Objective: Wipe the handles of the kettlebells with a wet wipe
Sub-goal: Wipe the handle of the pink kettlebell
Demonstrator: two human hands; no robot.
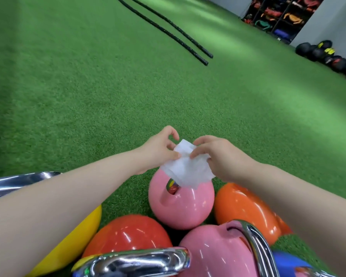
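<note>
A white wet wipe (185, 166) hangs between both hands above a pink kettlebell (181, 204). My left hand (160, 150) pinches its upper left edge with thumb and fingers. My right hand (218, 156) pinches the upper right part, with fingers curled round it. The wipe's lower edge covers the top of the pink kettlebell, whose handle is hidden. Nearer to me sit a second pink kettlebell (216, 254) with a chrome handle (252, 240), a red one (128, 234) with a chrome handle (140, 260), an orange one (246, 210) and a yellow one (72, 246).
Green turf (108, 86) stretches ahead. Two black battle ropes (172, 31) lie on it at the back. Dark medicine balls (326, 54) line the right wall beside a storage rack (282, 15). A chrome handle (18, 180) shows at the left, a blue kettlebell (288, 262) at bottom right.
</note>
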